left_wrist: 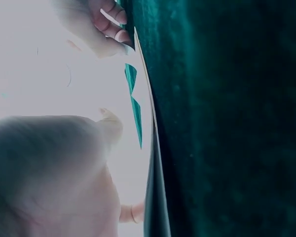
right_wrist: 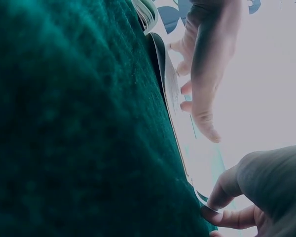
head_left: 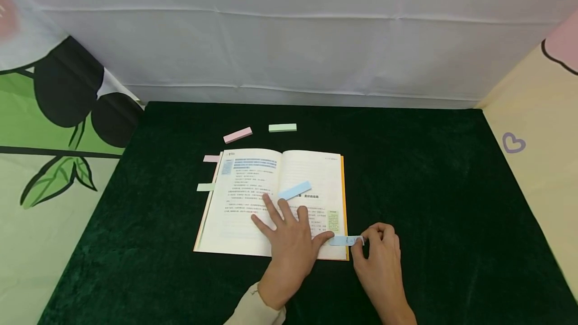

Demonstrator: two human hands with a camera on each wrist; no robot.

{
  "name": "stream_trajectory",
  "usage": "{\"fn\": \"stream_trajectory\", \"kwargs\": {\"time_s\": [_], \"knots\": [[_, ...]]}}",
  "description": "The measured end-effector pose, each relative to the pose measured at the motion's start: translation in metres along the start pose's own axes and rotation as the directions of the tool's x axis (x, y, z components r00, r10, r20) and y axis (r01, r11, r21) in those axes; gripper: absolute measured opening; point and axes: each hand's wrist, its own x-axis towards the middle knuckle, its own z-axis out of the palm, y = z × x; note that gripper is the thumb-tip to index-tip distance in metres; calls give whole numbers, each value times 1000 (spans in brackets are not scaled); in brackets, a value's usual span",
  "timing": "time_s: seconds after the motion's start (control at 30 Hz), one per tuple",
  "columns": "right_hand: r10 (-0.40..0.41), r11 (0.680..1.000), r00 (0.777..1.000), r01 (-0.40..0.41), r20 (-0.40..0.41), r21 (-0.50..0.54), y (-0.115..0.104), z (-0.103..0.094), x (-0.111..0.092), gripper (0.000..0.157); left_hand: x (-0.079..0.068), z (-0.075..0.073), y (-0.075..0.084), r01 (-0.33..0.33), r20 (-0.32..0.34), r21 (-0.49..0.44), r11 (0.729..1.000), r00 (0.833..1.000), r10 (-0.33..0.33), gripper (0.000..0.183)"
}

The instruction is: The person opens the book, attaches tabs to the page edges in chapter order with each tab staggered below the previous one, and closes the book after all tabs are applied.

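An open book (head_left: pixel 246 237) with printed pages lies on the dark green cloth. My left hand (head_left: pixel 290 245) is spread over its right page and the middle fold, thumb tip by the inner end of a blue sticky tab (head_left: pixel 340 240). That tab lies at the right page's lower edge and sticks out past it. Thumb and forefinger of my right hand (head_left: pixel 381 260) pinch its outer end, which has some writing near it. In the right wrist view, the right fingertips (right_wrist: pixel 213 213) meet at the page edge. A blue sticky-note strip (head_left: pixel 295 190) rests on the page above my left fingers.
A pink sticky-note pad (head_left: pixel 238 135) and a green one (head_left: pixel 282 128) lie behind the book. From its left edge stick out a pink tab (head_left: pixel 211 158) and a green tab (head_left: pixel 205 187). A white cloth wall (head_left: pixel 307 54) stands behind the table.
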Motion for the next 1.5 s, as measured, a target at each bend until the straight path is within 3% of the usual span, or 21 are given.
{"fn": "stream_trajectory", "kwargs": {"time_s": [0.37, 1.0, 1.3, 1.5], "knots": [[-4, 1000, 1000, 4, -4, -11, -1, 0, -1, 9, 1, -3, 10, 35, 14, 92, 995, 999, -36, 95], [2, 999, 1000, -2, 5, -41, -3, -1, 0, 12, 1, -3, 9, 22, 22, 119, 993, 999, -25, 95], [-11, 988, 1000, 12, 4, -153, -9, 2, 1, 56, 0, -3, 9, 19, 30, 107, 994, 999, -22, 93], [-38, 978, 999, 42, 23, -207, -8, 8, 2, 75, 0, -3, 9, 20, 33, 111, 994, 999, -24, 92]]}}
